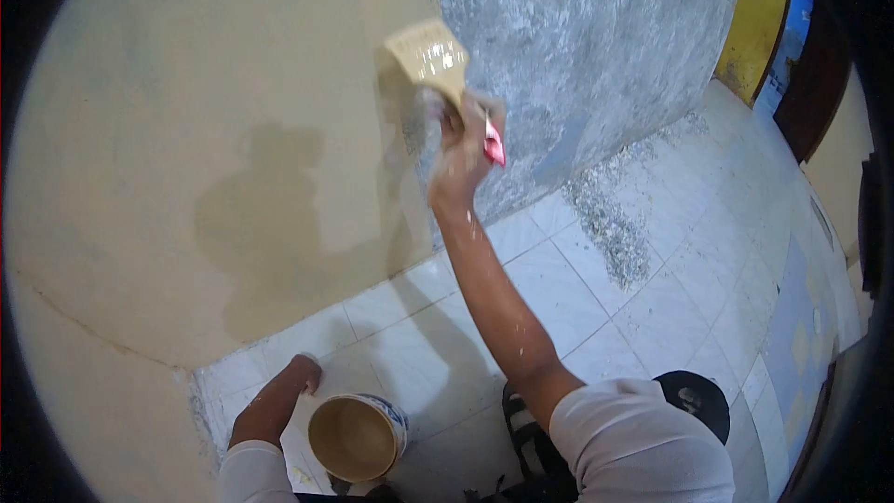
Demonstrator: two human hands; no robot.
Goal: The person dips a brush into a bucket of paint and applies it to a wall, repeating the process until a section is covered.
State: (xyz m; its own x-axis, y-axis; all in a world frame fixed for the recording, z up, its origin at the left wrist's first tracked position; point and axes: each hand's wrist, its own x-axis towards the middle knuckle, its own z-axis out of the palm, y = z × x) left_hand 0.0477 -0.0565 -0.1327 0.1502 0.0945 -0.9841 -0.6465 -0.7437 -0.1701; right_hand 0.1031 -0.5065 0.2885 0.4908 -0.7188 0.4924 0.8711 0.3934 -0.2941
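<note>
My right hand is raised and closed around the red handle of a wide paintbrush. Its bristles, loaded with cream paint, press on the wall right at the line where the cream-painted area meets the bare grey plaster. My left hand rests low on the white tiled floor, fingers curled, just left of a small paint bucket holding beige paint. The hand is beside the bucket's rim; whether it touches it is unclear.
Grey scraped debris lies along the wall's foot on the tiles. A yellow door frame stands at the upper right. A black sandal and a dark round object are near my body.
</note>
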